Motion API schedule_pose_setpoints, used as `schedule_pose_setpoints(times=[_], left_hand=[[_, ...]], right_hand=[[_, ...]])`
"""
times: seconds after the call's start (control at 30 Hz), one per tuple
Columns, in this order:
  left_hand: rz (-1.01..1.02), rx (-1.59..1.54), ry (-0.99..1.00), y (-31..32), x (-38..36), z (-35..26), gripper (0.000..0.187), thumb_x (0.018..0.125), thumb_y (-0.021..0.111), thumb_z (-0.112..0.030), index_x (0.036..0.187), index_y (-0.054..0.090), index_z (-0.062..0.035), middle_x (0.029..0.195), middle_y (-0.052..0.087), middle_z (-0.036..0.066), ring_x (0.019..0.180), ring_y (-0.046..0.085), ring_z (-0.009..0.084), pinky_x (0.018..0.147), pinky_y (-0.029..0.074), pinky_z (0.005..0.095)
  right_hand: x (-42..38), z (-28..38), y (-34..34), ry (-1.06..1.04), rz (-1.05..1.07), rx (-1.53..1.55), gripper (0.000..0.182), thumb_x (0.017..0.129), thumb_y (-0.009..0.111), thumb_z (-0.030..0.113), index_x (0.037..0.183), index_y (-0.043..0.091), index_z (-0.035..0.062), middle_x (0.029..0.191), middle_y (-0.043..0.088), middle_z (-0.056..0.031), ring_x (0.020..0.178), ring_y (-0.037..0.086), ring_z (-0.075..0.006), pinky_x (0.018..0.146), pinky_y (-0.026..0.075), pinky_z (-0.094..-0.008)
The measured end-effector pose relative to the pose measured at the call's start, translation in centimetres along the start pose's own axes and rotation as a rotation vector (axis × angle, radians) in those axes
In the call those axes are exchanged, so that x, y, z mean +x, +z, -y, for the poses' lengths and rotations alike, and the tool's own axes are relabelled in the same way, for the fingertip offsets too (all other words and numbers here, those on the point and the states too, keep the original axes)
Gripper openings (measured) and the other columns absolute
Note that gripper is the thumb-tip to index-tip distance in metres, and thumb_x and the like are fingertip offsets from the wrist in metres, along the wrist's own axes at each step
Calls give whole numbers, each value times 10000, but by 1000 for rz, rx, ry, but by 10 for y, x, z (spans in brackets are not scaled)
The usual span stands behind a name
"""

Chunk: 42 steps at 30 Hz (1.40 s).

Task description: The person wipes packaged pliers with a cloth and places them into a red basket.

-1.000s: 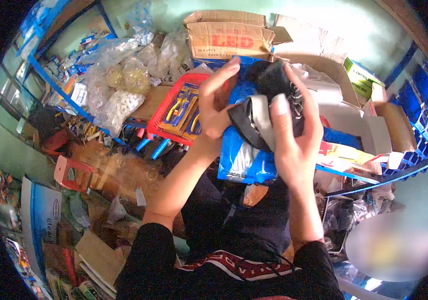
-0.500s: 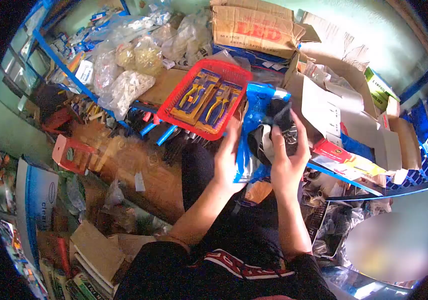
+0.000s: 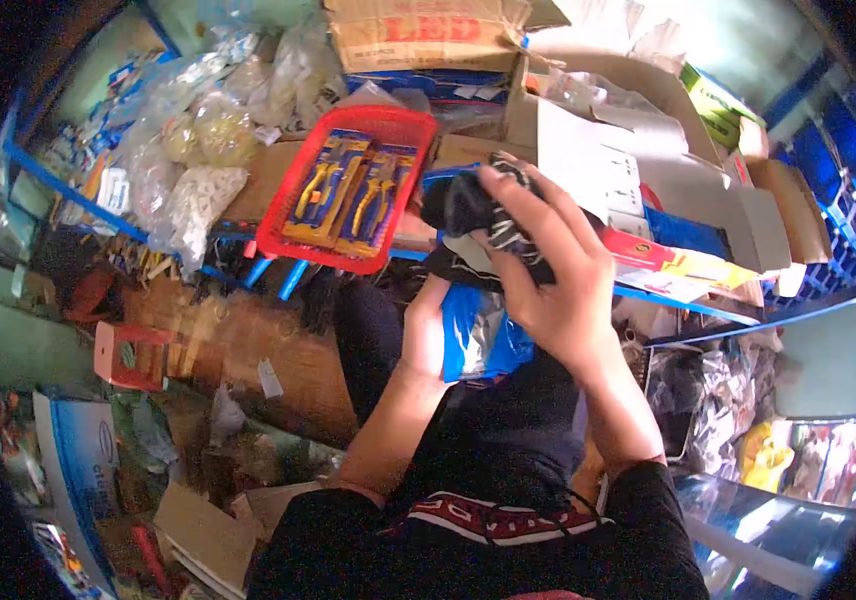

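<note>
Head view: right hand [image 3: 548,290] was closed around a dark bundle of cloth [image 3: 468,205], lifted clear above the lap, so it hung free. Left hand [image 3: 426,335] pinched the blue plastic bag [image 3: 473,340] below, steadying it near the red basket [image 3: 293,235] of pliers.

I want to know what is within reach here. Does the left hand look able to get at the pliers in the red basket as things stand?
Probably not at once: the left hand is closed on the blue packet. The red basket is open-topped, with nothing over the pliers, so a freed hand would likely get there.
</note>
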State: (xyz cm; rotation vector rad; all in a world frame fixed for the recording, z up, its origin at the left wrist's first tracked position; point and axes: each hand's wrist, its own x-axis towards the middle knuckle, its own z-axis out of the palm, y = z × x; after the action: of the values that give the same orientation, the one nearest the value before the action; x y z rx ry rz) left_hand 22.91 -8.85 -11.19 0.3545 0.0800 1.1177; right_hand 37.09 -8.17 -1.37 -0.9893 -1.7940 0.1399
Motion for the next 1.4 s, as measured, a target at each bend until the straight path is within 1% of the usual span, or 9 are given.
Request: schedule_pose_setpoints(times=[0.17, 0.33, 0.6, 0.8, 0.93, 1.1, 1.23, 1.33, 1.4], left_hand=[[-36, 233, 95, -4, 1, 5, 703, 983, 525, -360, 1584, 364, -33, 1567, 477, 121, 1424, 497, 296, 1227, 375, 443], [-24, 114, 141, -4, 29, -16, 868, 1053, 328, -657, 1620, 248, -6, 1629, 381, 192, 1509, 354, 429, 1275, 252, 527], [34, 214, 244, 7, 51, -48, 793, 1077, 333, -602, 1609, 286, -15, 1601, 421, 187, 1438, 462, 412, 1221, 343, 524], [94, 286, 237, 18, 61, -56, 822, 1048, 399, -638, 1590, 338, -23, 1578, 450, 202, 1396, 503, 426, 1188, 389, 538], [163, 260, 178, 33, 64, -49, 834, 1036, 433, -642, 1576, 363, -10, 1576, 458, 203, 1373, 525, 435, 1170, 408, 556], [91, 417, 349, 41, 65, -28, 491, 1122, 447, -385, 1492, 481, -64, 1428, 585, 85, 1262, 611, 214, 1085, 491, 369], [79, 200, 298, 34, 75, -26, 537, 1127, 364, -410, 1520, 466, -58, 1497, 553, 119, 1349, 560, 245, 1138, 454, 384], [347, 173, 174, 39, 93, -47, 663, 1108, 378, -503, 1544, 419, -5, 1517, 534, 173, 1362, 563, 307, 1157, 447, 449], [294, 130, 181, 54, 96, -58, 787, 1083, 382, -578, 1563, 344, 45, 1541, 498, 198, 1342, 573, 318, 1154, 454, 482]], right_hand=[[-9, 0, -2, -59, 313, -61, 516, 857, 811, 280, 1333, 700, 114, 1479, 568, -194, 1390, 500, -442, 1197, 353, -557], [-56, 8, 13, -20, 399, -3, 479, 798, 759, 46, 1274, 715, 81, 1404, 611, -167, 1351, 537, -395, 1146, 422, -524], [-80, 28, -24, 108, 530, 105, 551, 788, 655, -67, 1316, 693, 86, 1367, 619, -195, 1275, 592, -394, 1106, 463, -504], [-47, 43, -66, 31, -257, -232, 469, 741, 652, -94, 1203, 722, -49, 1227, 724, -217, 1182, 678, -369, 1063, 500, -457], [3, 47, -71, -2, -477, -288, 468, 825, 671, -82, 1292, 682, -53, 1279, 701, -225, 1231, 645, -372, 1111, 457, -462], [59, 25, -31, -183, 3, -303, 482, 833, 728, -16, 1310, 688, 42, 1433, 594, -238, 1335, 552, -459, 1131, 448, -499], [36, 24, 14, -113, 107, -411, 499, 893, 650, 25, 1391, 629, 43, 1533, 493, -245, 1419, 455, -470, 1185, 380, -522], [8, 32, 20, -69, 141, -414, 505, 878, 586, -21, 1379, 632, 21, 1520, 505, -252, 1410, 465, -472, 1193, 369, -530], [-16, 35, 24, -77, 234, -464, 555, 846, 680, 35, 1397, 619, 49, 1513, 511, -248, 1370, 511, -444, 1167, 414, -523]])
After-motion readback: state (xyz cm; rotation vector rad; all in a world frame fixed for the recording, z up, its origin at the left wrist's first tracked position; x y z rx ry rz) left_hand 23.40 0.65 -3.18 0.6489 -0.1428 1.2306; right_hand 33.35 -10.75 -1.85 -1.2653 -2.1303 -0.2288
